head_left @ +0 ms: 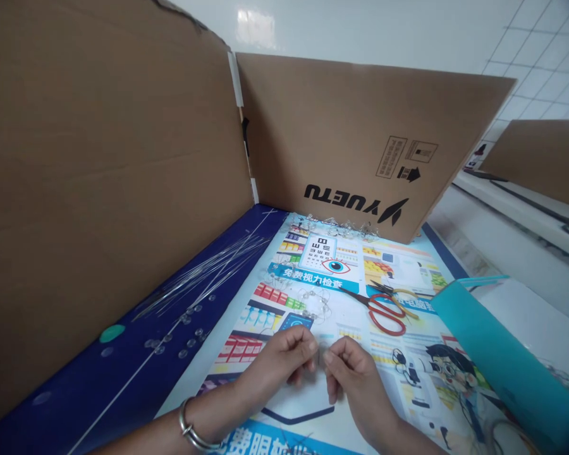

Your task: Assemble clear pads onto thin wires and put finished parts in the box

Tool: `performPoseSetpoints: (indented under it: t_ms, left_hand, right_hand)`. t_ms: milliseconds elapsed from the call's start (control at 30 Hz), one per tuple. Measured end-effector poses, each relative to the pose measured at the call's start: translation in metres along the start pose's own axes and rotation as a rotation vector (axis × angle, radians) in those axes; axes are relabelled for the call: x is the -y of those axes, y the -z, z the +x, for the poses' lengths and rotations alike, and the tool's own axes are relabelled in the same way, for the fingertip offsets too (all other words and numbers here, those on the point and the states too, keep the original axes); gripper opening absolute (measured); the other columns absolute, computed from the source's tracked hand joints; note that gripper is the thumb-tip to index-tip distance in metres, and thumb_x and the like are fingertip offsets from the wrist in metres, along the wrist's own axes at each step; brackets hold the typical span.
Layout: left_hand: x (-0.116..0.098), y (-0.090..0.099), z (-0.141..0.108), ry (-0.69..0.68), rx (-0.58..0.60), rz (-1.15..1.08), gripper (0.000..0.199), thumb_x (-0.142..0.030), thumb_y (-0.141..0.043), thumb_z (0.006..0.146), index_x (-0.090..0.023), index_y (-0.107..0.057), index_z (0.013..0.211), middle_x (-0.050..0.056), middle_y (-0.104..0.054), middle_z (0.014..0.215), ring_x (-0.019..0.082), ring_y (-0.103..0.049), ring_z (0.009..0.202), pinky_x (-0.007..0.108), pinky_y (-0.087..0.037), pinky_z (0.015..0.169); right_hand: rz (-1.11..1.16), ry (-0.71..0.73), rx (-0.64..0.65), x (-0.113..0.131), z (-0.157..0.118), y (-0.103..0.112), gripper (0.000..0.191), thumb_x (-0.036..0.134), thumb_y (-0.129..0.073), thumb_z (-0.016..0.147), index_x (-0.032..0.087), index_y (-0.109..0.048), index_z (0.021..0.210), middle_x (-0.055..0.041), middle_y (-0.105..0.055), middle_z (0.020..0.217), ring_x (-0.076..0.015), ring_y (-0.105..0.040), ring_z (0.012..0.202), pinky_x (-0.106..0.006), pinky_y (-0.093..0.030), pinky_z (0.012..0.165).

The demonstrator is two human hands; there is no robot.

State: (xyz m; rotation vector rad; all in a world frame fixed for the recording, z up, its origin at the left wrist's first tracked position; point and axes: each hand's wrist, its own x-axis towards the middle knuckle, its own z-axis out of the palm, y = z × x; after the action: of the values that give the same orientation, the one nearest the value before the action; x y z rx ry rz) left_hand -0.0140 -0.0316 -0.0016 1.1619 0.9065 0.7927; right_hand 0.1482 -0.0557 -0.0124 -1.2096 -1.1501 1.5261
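Observation:
My left hand (279, 363) and my right hand (351, 385) hover close together over a printed paper poster mat (341, 404), fingertips pinched toward each other. A thin, nearly transparent strand (318, 355) seems to run between them, though it is too fine to make out well. Just beyond my left hand lies a tangled bunch of clear beaded wire (313, 303). Red-handled scissors (384, 315) rest to the right of that bunch. A metal bangle (194, 426) circles my left wrist.
Loose straight wires (203, 272) and scattered clear beads (184, 328) lie on a dark blue mat at left. Tall cardboard panels (341, 139) stand behind and left of the work area. A teal folder (512, 354) leans in at right, over white tiled surroundings.

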Motion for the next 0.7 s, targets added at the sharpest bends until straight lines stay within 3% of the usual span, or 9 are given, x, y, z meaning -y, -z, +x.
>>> performPoseSetpoints:
  t_ms: [200, 400, 700]
  left_hand:
    - [0.0063, 0.0008, 0.0022, -0.028, -0.004, 0.086, 0.024, -0.037, -0.055, 0.080, -0.016, -0.049, 0.071, -0.004, -0.053, 0.058, 0.006, -0.040, 0.042, 0.018, -0.030, 0.042]
    - [-0.0009, -0.0042, -0.0045, -0.104, -0.065, 0.255, 0.014, -0.026, -0.051, 0.081, -0.016, -0.050, 0.070, -0.004, -0.051, 0.061, 0.008, -0.041, 0.051, 0.019, -0.032, 0.048]
    - [-0.0012, -0.0025, -0.0041, -0.139, -0.080, 0.356, 0.012, -0.022, -0.049, 0.081, -0.017, -0.050, 0.070, -0.004, -0.048, 0.061, 0.010, -0.042, 0.056, 0.020, -0.032, 0.052]
  right_hand:
    - [-0.021, -0.015, 0.016, 0.0008, -0.0018, 0.0007, 0.023, 0.037, -0.056, 0.082, 0.018, -0.047, 0.071, 0.0058, -0.051, 0.047, -0.0076, -0.045, 0.039, -0.019, -0.033, 0.041]
    - [0.002, 0.009, 0.051, -0.0007, -0.0033, 0.0017, 0.023, 0.038, -0.054, 0.083, 0.018, -0.047, 0.072, 0.0054, -0.053, 0.049, -0.0081, -0.046, 0.040, -0.019, -0.033, 0.041]
    - [-0.004, 0.017, 0.058, 0.0005, -0.0035, 0.0007, 0.023, 0.037, -0.054, 0.083, 0.019, -0.046, 0.072, 0.0060, -0.053, 0.049, -0.0080, -0.047, 0.040, -0.020, -0.032, 0.043]
